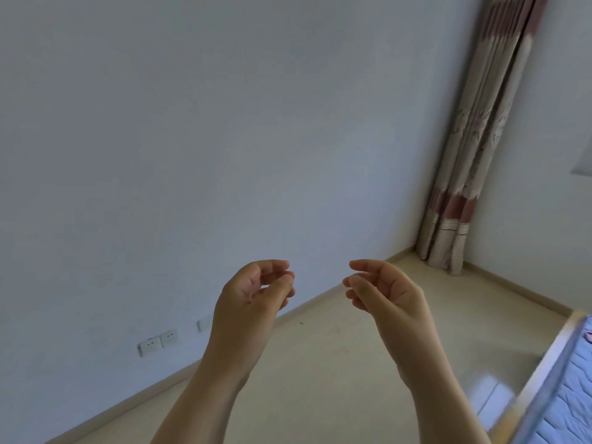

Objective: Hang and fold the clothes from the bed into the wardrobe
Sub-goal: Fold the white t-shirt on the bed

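Both my hands are raised in front of a bare white wall, a little apart from each other. My left hand (256, 293) has its fingers loosely curled and holds nothing. My right hand (381, 290) is likewise loosely curled and holds nothing. A corner of the bed (567, 379), with a pale blue quilted mattress and a white frame, shows at the lower right. A small pink bit of cloth (588, 335) lies on it at the frame's edge. No wardrobe is in view.
A beige and dark-red striped curtain (474, 149) hangs in the far right corner. Wall sockets (158, 342) sit low on the wall at the left. Pale floor (336, 363) runs between the wall and the bed.
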The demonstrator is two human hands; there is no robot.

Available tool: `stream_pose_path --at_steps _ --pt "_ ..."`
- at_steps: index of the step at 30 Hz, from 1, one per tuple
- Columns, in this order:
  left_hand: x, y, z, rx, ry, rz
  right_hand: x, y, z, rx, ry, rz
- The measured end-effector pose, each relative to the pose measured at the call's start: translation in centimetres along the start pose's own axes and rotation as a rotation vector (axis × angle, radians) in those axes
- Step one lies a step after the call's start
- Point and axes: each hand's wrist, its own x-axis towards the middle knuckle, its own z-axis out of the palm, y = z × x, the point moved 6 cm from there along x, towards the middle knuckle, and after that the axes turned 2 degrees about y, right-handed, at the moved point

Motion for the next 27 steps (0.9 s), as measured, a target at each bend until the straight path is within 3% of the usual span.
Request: stream_pose_path --at_steps 9,18,27 --pt "12.2 -2.9 7.0 -0.02 -0.194 -0.01 10.0 3.1 -3.0 -0.035 0.216 -0.026" --pt "25.4 -5.9 15.0 -0.093 -0.493 -0.03 19.0 6.4 -3.1 -0.175 0.429 -0.001" --pt "30.3 -10.5 27.7 -0.108 -0.828 -0.093 23.4 9.7 -10.3 -0.302 0.667 0.03"
